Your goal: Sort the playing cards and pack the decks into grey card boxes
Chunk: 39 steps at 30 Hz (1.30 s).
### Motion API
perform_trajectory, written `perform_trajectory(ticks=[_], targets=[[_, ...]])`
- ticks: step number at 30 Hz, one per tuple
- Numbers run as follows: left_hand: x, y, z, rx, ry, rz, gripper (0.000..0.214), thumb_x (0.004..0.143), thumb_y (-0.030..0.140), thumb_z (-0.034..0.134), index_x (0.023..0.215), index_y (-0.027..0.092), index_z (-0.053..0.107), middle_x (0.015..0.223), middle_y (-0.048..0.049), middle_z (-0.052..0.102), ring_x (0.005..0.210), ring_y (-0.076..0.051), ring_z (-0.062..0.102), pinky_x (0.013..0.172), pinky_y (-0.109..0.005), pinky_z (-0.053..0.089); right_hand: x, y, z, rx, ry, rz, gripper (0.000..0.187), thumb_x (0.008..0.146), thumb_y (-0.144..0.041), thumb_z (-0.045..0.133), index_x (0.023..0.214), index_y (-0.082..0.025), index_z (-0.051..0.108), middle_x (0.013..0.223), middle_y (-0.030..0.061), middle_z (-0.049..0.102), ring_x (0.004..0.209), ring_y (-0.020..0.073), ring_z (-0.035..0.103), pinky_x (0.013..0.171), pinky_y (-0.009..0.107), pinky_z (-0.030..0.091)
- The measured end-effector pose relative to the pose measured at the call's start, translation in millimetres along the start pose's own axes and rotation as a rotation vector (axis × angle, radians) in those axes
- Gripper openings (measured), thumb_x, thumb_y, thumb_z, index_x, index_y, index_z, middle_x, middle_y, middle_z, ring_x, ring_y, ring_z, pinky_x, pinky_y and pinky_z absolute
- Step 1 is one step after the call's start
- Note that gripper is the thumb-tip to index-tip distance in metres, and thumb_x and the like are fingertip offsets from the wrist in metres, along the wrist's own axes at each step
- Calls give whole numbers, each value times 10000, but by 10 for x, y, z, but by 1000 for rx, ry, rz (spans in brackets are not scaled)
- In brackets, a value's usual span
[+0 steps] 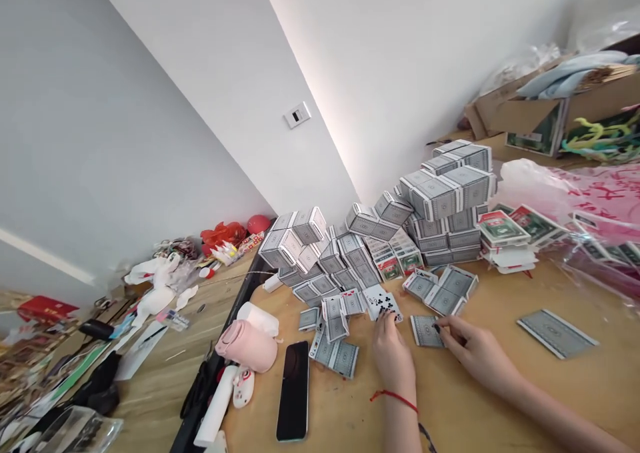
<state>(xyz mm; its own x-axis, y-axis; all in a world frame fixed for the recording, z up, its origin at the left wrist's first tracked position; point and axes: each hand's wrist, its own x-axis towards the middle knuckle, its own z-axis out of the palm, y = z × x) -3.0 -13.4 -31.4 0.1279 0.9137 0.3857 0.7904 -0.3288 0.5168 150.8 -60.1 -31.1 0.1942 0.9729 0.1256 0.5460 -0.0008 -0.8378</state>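
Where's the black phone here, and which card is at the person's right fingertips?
Black phone (293, 389), head view: middle of its screen.
Card (423, 331) at the right hand (469, 348), head view: its patterned back.

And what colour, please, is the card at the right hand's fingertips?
The card is patterned grey, seen in the head view.

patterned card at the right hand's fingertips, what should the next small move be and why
Probably pinch the patterned card by its right side with the right hand, since that hand seems to touch it there, while the left hand is at the face-up cards.
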Motion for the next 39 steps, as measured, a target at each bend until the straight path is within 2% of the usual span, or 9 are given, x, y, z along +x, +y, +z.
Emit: perform_trajectory(ticks=[5,13,18,23,27,31,34,37,39], targets=[[-26,-40,41,-43,-34,31,365,799,88,351,1079,206,552,1123,-97,567,1088,-211,497,889,-428,446,-19,23,-12,47,16,11,282,756,-428,404,805,-215,582,483,-15,472,459,149,452,480,243,363],[-41,2,-18,-70,70,78,361,800,83,357,1050,217,580,1090,-82,591,1098,-201,490,888,-427,453,-28,5,-42,114,12,10,288,741,-400,415,801,-170,577,472,-25,439,456,135,424,471,236,351],[-32,53,-96,-173,133,85,297,788,96,404,949,211,625,1011,-58,632,998,-169,561,864,-376,476,-23,-47,-104,114,-118,-38,240,736,-348,417,792,-168,565,484,-31,449,475,136,441,490,237,350],[-77,45,-193,-258,157,2,250,776,115,433,880,198,644,967,-52,652,931,-163,596,841,-361,489,-14,-116,-245,69,-286,-61,163,714,-256,407,717,-175,548,485,-48,444,460,113,426,461,209,314],[-207,55,-219,-297,105,13,254,778,136,431,886,212,647,983,-48,648,949,-164,589,846,-354,488,-12,-113,-356,55,-373,-59,117,665,-183,424,675,-177,541,489,-52,479,455,99,444,447,188,301],[-320,112,-231,-349,68,44,249,774,149,433,871,208,654,973,-41,652,949,-162,590,854,-352,487,55,-62,-422,153,-525,65,117,641,-161,421,662,-174,535,472,-53,514,414,101,479,427,192,343],[-371,142,-232,-368,92,-51,255,783,179,427,910,201,647,978,-52,650,919,-167,605,829,-342,501,126,-16,-435,278,-613,189,107,631,-159,435,661,-167,537,472,-44,538,419,115,517,434,211,393],[-413,170,-218,-377,79,-127,280,794,187,409,961,204,633,981,-54,649,901,-168,612,803,-324,514,137,6,-432,461,-655,312,70,660,-188,475,688,-160,532,534,-24,575,476,128,573,491,242,452],[-436,207,-210,-379,70,-126,286,794,178,406,969,204,630,984,-52,648,905,-168,610,812,-321,510,98,-6,-414,591,-643,359,133,708,-277,507,678,-150,527,593,6,598,530,133,601,564,270,483]])
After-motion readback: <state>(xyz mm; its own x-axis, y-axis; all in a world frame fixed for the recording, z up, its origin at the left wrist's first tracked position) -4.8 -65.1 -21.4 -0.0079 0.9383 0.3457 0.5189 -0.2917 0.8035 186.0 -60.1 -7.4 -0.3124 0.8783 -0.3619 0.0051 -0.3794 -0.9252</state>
